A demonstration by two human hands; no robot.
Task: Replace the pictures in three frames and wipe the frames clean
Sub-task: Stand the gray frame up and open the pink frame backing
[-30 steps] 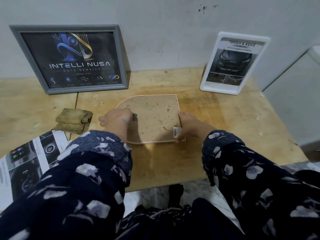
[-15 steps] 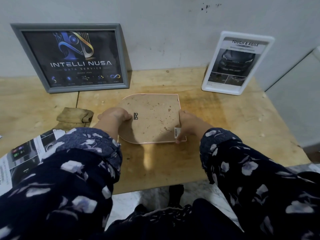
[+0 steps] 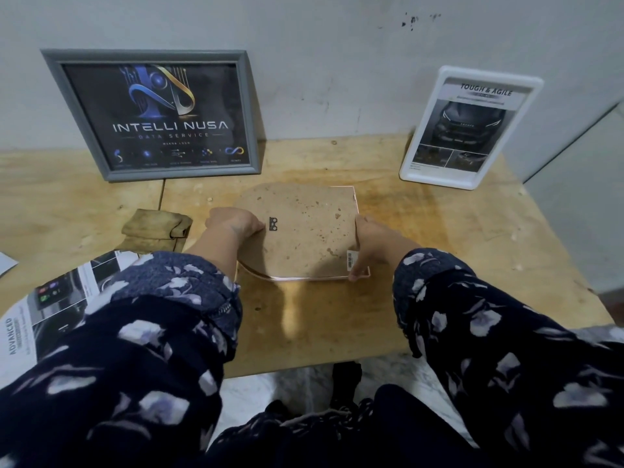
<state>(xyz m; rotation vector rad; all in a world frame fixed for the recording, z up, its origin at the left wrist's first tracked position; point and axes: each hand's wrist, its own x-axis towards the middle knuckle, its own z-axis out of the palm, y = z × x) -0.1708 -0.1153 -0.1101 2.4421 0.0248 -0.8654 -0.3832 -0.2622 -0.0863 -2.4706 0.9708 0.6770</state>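
An arch-shaped frame (image 3: 304, 231) lies face down in the middle of the table, its spotted brown backing board up, with a thin pink rim. My left hand (image 3: 233, 224) grips its left edge beside a small black hanger. My right hand (image 3: 371, 244) holds its right edge, the thumb near a barcode sticker (image 3: 350, 260). A grey frame (image 3: 152, 113) with a dark "Intelli Nusa" picture leans on the wall at back left. At back right a white frame (image 3: 469, 126) with a car picture leans too. A folded tan cloth (image 3: 155, 229) lies left of my left hand.
Printed car pictures (image 3: 50, 298) lie at the table's left front, partly under my left sleeve. The wooden table (image 3: 456, 248) ends at its front edge just below the frame and at its right edge by a grey cabinet (image 3: 580, 184).
My left hand slid from over the black hanger to the frame's left edge, uncovering the hanger. The frame's near left edge now looks slightly raised. My right hand kept its hold.
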